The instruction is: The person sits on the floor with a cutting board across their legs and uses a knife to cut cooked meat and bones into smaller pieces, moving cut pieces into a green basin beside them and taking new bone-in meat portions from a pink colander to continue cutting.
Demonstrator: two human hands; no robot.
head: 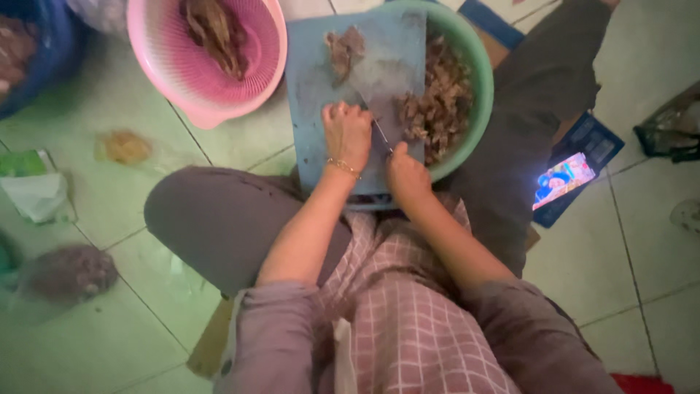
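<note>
The left hand [347, 135] presses closed fingers on a brown meat piece [343, 111] on the blue plastic cutting board [321, 80]. The right hand [407, 175] is clenched around a thin-bladed knife [380, 136], blade angling up-left, just right of the left fingers.

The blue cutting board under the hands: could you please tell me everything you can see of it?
The cutting board is a flat, pale blue rectangle that looks like plastic. It lies across the rim of a green basin, its near edge toward the person's lap. A brown scrap lies near its far edge. The left hand presses down on its middle, and the right hand holds a knife over it.
</note>
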